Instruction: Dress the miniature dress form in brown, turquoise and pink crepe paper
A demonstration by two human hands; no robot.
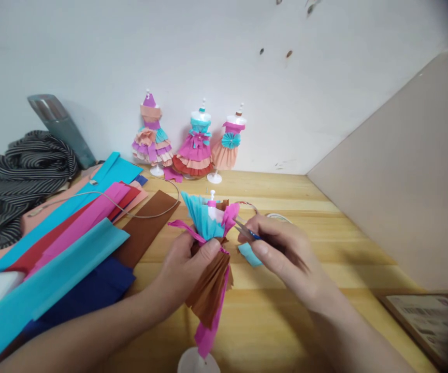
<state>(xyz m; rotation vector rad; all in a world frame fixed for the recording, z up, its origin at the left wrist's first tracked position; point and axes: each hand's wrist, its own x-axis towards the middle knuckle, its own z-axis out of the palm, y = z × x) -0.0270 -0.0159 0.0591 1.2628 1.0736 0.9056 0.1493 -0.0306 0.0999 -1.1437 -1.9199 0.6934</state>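
Note:
My left hand (187,264) is closed around a small mannequin doll (210,243) dressed in pleated brown, pink and turquoise paper, tilted with its white round base (198,361) toward me. My right hand (282,248) is closed on small scissors (245,229) with blue handles, their blades touching the pink paper at the doll's top. A small turquoise paper scrap (250,255) lies just below the scissors.
Three finished paper-dress mannequins (194,142) stand against the white wall. Long crepe paper strips (72,233) in turquoise, pink, red, brown and blue lie at left, with a thin cord (130,212) across them. Striped cloth (17,176) sits far left. A beige panel (410,181) borders the right.

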